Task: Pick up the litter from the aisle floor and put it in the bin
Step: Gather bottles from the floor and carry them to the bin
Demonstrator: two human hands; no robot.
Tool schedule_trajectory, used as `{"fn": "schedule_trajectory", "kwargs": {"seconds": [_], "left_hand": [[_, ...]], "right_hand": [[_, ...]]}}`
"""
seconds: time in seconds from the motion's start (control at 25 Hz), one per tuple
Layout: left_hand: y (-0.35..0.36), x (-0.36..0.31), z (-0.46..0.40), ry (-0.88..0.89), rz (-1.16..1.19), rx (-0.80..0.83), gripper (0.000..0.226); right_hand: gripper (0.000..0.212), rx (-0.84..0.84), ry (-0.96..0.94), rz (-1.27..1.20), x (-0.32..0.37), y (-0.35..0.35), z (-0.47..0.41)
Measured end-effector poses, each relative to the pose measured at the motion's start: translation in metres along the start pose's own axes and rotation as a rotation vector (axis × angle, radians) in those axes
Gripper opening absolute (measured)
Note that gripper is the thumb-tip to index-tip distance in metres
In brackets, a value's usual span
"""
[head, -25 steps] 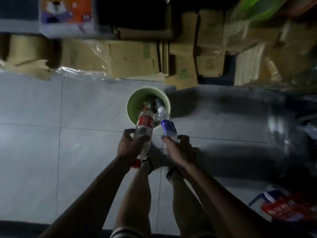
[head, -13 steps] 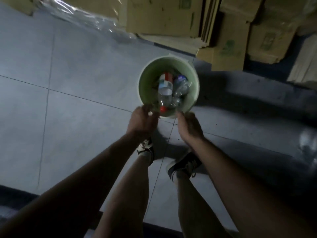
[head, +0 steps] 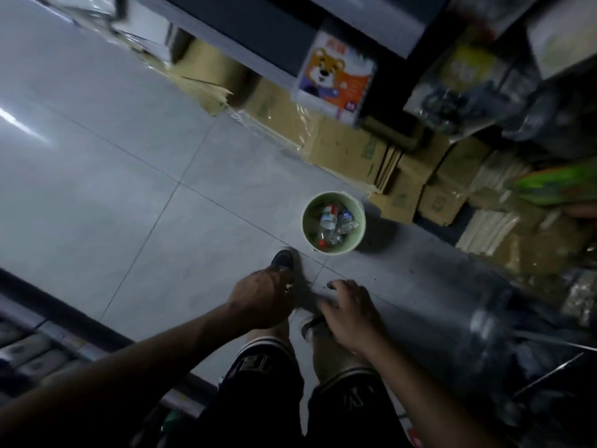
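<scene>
Two plastic bottles (head: 332, 226) lie inside the green bin (head: 359, 236) on the far floor by the cardboard boxes (head: 352, 150), no other litter shows on the visible tiles, so the task looks nearly done; left hand (head: 258, 297) and right hand (head: 350, 313) hang near, loosely curled, holding nothing.

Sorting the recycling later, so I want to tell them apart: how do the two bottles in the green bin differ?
The red-label bottle has a red label and red cap, while the blue-label bottle has a blue label and looks more crumpled. The red-label bottle lies left, the blue-label one to its right. Both are clear plastic and lie inside the bin.
</scene>
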State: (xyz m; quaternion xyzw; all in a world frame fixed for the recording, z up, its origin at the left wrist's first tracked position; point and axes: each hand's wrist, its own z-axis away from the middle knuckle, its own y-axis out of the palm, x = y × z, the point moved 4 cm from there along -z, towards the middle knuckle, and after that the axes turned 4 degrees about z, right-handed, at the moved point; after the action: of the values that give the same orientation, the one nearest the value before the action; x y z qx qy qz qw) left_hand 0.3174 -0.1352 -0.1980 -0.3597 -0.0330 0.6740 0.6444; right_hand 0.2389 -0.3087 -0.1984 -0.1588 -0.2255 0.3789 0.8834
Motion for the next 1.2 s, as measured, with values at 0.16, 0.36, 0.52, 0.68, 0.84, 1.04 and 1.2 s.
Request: {"fn": "schedule_trajectory", "kwargs": {"seconds": [0.16,0.36,0.52,0.68,0.84,1.04,1.2], "left_hand": [[-0.059,-0.004,0.071,0.07,-0.007,-0.166,0.041],[-0.075,0.011,0.142,-0.04,0.068,-0.295,0.041],[-0.059,0.012,0.172,-0.179,0.136,-0.314,0.049],[-0.05,0.009,0.19,-0.287,0.258,-0.337,0.049],[-0.044,0.025,0.207,-0.434,0.396,-0.388,0.043],[-0.025,0.069,0.243,-0.622,0.591,-0.388,0.058],[-0.024,0.123,0.266,-0.741,0.715,-0.414,0.05]], "right_hand": [[0.047,-0.073,-0.132,0.111,0.054,-0.038,0.047],[0.033,-0.112,-0.313,0.246,0.092,-0.056,0.081],[0.027,-0.103,-0.428,0.299,0.094,-0.068,0.081],[0.026,-0.044,-0.52,0.387,0.097,-0.08,0.074],[0.032,-0.051,-0.601,0.51,0.123,-0.082,0.068],[0.045,0.037,-0.726,0.7,0.207,-0.067,0.061],[0.044,0.049,-0.862,0.774,0.308,-0.046,0.054]]}}
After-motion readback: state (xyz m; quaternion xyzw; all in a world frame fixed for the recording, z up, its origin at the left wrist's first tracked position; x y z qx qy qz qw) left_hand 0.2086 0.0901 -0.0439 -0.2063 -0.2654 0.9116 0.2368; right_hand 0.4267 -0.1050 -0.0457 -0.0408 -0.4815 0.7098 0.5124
